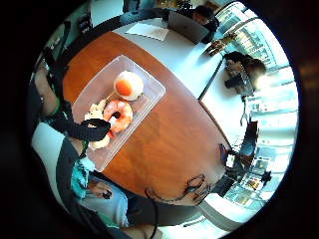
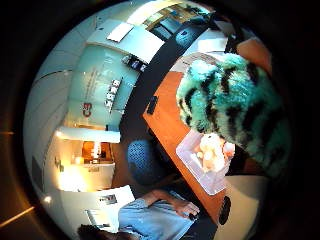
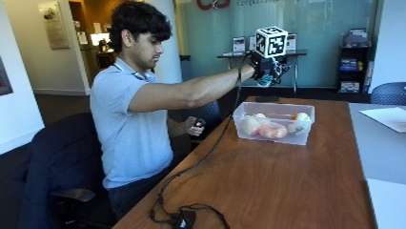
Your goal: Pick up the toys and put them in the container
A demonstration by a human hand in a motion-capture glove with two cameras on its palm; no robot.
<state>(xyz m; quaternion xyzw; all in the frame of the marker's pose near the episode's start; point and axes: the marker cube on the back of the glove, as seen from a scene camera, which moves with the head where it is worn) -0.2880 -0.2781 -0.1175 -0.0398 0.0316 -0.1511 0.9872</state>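
- Thumb-side palm view: the thing nearest the lens is a fluffy teal toy (image 2: 227, 107) with black stripes, pressed up against your palm. It fills so much of the view that I judge it is in your grip, though no finger shows closing on it here. Past it and below your hand sits the clear container (image 2: 187, 150) on the wooden table (image 2: 167, 125), with pale toys already in it.
- Little-finger-side palm view: your hand is well above the container (image 1: 87, 97), looking straight down into it. Inside lie an orange ring-shaped toy (image 1: 118, 113), a round white-and-orange toy (image 1: 128, 84) and a pale toy (image 1: 94, 110) beside them.
- Outside view: your gloved right hand (image 3: 265, 69) is raised above and just behind the container (image 3: 274, 123), with a bit of teal showing in it. No loose toy shows on the table (image 3: 279, 176), so the striped one looks like the last: lower it in and let go.
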